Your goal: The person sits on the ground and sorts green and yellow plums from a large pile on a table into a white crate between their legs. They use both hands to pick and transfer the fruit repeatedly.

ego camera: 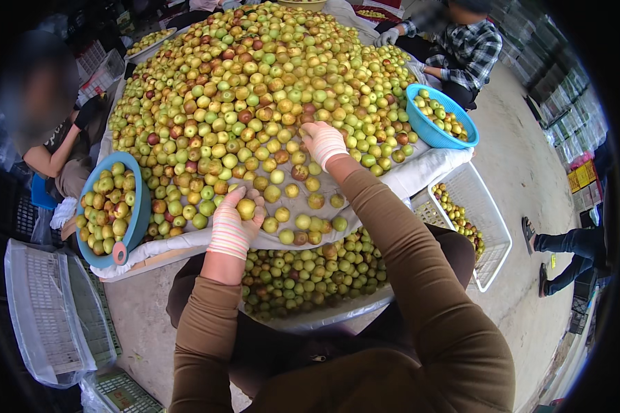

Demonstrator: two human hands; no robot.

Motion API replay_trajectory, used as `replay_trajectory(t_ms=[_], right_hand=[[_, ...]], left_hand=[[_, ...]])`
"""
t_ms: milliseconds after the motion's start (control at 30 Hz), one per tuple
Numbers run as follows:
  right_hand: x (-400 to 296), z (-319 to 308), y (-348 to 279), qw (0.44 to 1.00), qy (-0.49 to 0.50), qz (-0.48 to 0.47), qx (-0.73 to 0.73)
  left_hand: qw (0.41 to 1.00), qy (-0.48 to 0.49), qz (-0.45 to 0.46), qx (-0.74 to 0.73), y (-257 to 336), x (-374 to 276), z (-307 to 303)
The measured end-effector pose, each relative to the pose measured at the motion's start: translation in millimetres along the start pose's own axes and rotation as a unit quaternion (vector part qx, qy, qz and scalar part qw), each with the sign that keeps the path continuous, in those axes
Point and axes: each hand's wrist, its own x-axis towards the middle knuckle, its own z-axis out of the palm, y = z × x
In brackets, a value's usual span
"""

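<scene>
A large heap of green, yellow and reddish jujube fruits (227, 103) covers a cloth-lined table. My left hand (237, 217), in a striped glove with bare-looking fingertips, holds a yellowish jujube (246, 208) at the table's near edge. Further up and to the right, my right hand (323, 142), gloved likewise, reaches into the heap; its fingertips point down among the fruits, and whether they grip one cannot be told. Loose jujubes (272, 193) lie on the grey cloth between the hands. Below the edge, in front of my lap, a lined container (336, 322) holds many more jujubes.
A blue basin (145, 206) of jujubes stands at the left, a blue basket (429, 135) at the right. Beside my right knee is a white crate (496, 222) with small fruits. Co-workers sit at both sides; another person stands far right. Plastic-wrapped crates (46, 310) stand lower left.
</scene>
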Motion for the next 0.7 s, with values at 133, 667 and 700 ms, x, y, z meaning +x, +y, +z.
replay_trajectory(t_ms=[133, 667, 700], right_hand=[[41.8, 4.4, -28.6, 0.979, -0.159, 0.057, -0.115], [-19.7, -44.7, 1.0, 0.636, -0.267, 0.203, 0.695], [-27.1, -45.3, 13.6, 0.587, -0.305, 0.157, 0.733]], left_hand=[[1.0, -0.02, 0.01, 0.02, 2.0, -1.5, -0.9], [0.999, -0.039, 0.018, 0.029, 7.3, -3.2, 3.8], [0.999, -0.029, 0.012, 0.029, 5.5, -4.0, 7.4]])
